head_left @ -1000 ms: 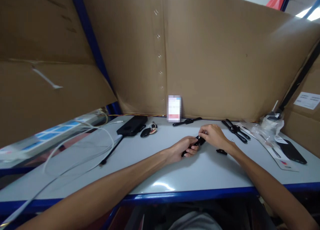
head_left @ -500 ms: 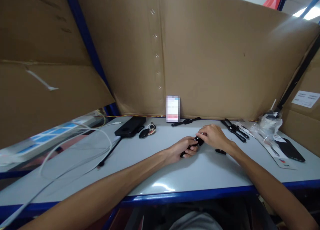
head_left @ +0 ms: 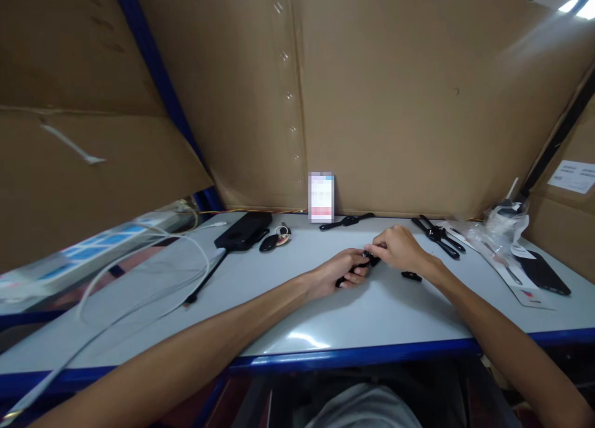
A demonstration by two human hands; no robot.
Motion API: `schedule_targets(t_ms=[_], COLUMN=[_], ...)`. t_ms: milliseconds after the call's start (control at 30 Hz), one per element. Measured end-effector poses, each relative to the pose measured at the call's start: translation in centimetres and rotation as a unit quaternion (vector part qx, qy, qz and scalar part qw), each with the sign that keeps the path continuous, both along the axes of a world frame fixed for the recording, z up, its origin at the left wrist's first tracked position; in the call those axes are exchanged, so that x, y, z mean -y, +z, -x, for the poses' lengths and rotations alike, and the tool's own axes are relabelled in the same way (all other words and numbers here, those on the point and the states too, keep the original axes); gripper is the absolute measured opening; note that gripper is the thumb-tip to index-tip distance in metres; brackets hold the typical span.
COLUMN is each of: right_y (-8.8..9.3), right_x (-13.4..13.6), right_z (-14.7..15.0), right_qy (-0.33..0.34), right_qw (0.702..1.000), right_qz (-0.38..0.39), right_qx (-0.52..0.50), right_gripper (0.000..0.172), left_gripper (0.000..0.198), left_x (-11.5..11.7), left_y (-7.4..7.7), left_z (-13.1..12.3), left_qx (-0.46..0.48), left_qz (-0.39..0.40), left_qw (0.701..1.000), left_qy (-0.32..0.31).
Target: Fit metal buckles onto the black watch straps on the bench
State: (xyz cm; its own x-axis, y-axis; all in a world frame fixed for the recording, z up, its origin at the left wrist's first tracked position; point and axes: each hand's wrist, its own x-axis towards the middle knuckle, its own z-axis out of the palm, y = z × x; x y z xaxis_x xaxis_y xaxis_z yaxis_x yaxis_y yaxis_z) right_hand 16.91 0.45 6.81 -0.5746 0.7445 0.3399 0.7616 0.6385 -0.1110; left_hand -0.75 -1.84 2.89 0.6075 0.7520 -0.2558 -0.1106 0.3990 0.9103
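Both hands meet over the middle of the grey table [head_left: 362, 316]. My left hand [head_left: 338, 270] is curled round a small black watch-like object [head_left: 365, 263] with a strap end sticking out below the fingers. My right hand [head_left: 397, 248] pinches the same object at its upper end with closed fingers. A small black piece [head_left: 411, 276] lies on the table just right of my right wrist. Much of the held object is hidden by the fingers.
A black watch [head_left: 346, 221] and several black straps [head_left: 437, 236] lie at the back. A black box [head_left: 244, 231], a key fob [head_left: 274, 239], white cables [head_left: 153, 273], a power strip [head_left: 93, 248], plastic bags [head_left: 502, 229] and a dark phone [head_left: 542, 280] surround. Cardboard walls [head_left: 395, 99] stand behind.
The hands stay together on the black object with only slight finger shifts. The camera has tilted a little, so everything sits slightly higher in the picture.
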Motion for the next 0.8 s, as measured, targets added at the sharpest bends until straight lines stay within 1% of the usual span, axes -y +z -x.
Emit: schedule_targets(t_ms=[67,100,233,300,367,433,500,567,633,700,800], right_y=[0.0,-0.05,-0.32,-0.34,-0.25,-0.13,-0.07,-0.08,-0.12,-0.13,-0.08], right_x=[0.07,0.07,-0.15,-0.21,-0.18,-0.1,-0.05,-0.04,-0.04,0.0,0.08], right_z=[0.07,0.11,0.16,0.15,0.18,0.2,0.19,0.16,0.16,0.25,0.41], right_qy=[0.018,0.016,-0.017,-0.008,0.017,0.035,0.024,-0.002,-0.02,-0.013,0.023], right_qw=[1.0,1.0,0.999,1.0,1.0,0.999,0.999,1.0,1.0,1.0,0.999], right_qz=[0.012,0.004,-0.046,-0.023,0.018,0.038,0.02,-0.011,-0.022,-0.004,0.029], right_qx=[-0.006,-0.006,0.006,0.004,-0.004,-0.012,-0.013,-0.003,0.004,0.0,-0.014], right_gripper=[0.047,0.046,0.04,0.041,0.044,0.046,0.042,0.038,0.038,0.041,0.044], left_gripper=[0.012,0.013,0.012,0.013,0.014,0.014,0.013,0.014,0.015,0.014,0.014], left_x=[-0.02,-0.04,-0.04,0.04,0.15,0.25,0.31,0.33,0.31,0.27,0.2], left_y=[0.02,0.01,0.05,0.15,0.29,0.41,0.47,0.48,0.47,0.46,0.44], left_z=[0.01,0.0,-0.04,-0.06,-0.07,-0.06,-0.03,-0.01,-0.02,-0.04,-0.06], left_qx=[-0.001,0.002,0.002,-0.001,0.0,0.001,0.001,0.003,0.003,0.001,0.0], left_qz=[0.003,0.003,0.005,0.007,0.005,0.003,0.004,0.006,0.006,0.007,0.005], left_qw=[1.0,1.0,1.0,1.0,1.0,1.0,1.0,1.0,1.0,1.0,1.0], left_qy=[0.004,0.003,0.001,0.003,0.006,0.012,0.017,0.018,0.019,0.018,0.015])
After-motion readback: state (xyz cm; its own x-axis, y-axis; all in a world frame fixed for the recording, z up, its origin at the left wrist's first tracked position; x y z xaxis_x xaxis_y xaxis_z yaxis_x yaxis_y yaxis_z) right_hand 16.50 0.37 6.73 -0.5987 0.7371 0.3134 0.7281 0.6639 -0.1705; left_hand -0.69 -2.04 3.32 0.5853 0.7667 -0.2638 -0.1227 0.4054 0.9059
